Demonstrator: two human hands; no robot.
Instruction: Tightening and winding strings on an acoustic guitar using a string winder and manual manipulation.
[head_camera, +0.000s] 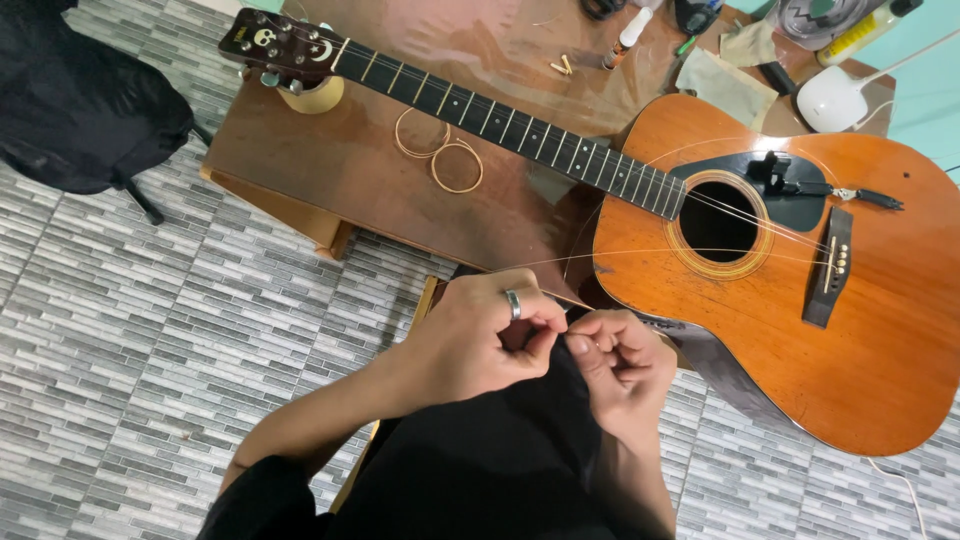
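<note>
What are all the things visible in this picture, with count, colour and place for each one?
acoustic guitar: 1, orange body, dark neck; lying across the table, body at right
table: 1, brown; upper centre
coiled strings: 2 coils, golden; on the table below the neck
tape roll: 1, beige; under the headstock
loose string: 1, thin, pale; from the bridge area to the hands
small bottle: 1, white top; top edge of table
cloth: 1, pale green; top right
lamp base: 1, white; top right
chair: 1, black; top left
floor: grey tiles
left hand: 1, ring on finger; pinching the string
right hand: 1; pinching the string
</note>
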